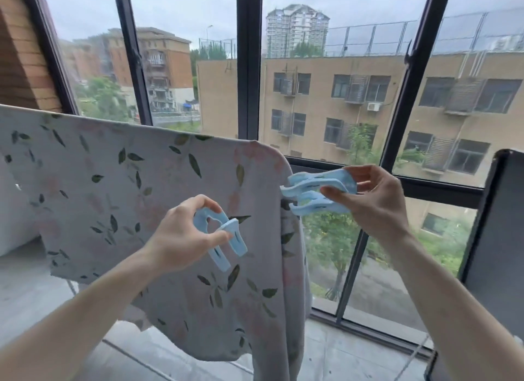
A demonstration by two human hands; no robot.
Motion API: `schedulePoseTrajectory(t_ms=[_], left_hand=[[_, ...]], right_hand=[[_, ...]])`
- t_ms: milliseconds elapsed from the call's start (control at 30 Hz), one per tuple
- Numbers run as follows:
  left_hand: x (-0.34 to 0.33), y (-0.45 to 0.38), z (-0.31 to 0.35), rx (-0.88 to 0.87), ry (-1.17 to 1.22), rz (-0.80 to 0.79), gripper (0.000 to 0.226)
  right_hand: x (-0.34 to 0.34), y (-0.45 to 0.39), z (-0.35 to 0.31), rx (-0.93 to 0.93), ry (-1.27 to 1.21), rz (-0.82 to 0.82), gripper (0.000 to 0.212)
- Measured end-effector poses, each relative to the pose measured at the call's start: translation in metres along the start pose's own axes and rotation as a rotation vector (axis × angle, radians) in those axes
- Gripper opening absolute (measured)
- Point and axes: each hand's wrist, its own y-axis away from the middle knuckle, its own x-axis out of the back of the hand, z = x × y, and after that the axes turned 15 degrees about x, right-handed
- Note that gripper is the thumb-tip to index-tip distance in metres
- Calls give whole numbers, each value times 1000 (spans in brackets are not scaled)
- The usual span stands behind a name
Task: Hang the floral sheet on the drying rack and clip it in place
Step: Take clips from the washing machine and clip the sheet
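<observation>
The floral sheet (119, 187), pale grey with green leaves and faint pink blooms, hangs draped over the drying rack, whose bar is hidden under its top edge. My left hand (181, 238) grips one light blue clip (224, 238) in front of the sheet's middle. My right hand (377, 199) holds a bunch of several light blue clips (314, 193) just beyond the sheet's right edge, their jaws pointing toward the cloth's rounded corner (272, 156).
Dark window frames (248, 68) with large panes stand right behind the rack. A dark panel (499, 224) rises at the right. Pale floor tiles (354, 352) lie below, and a white surface (14, 216) sits at the left.
</observation>
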Motion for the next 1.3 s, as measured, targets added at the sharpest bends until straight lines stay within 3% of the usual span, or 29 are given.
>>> schedulePoseTrajectory(t_ms=[267,600,800,1167,1300], left_hand=[[8,-29,26,36,19,121,38],[27,-41,21,76,-7,178,37],[32,-51,5,97,-5,142,47],[53,-79,-18,52,8,78,34],[62,-95,-26,42,9,31,34]], right_hand=[[-20,-95,16,110,-5,-41,46],[-56,-134,28,144,65,-116,37],[-69,-142,29,120,89,-185,35],[-88,-152,19,84,114,-150,41],[-90,-156,11,59,202,-215,37]])
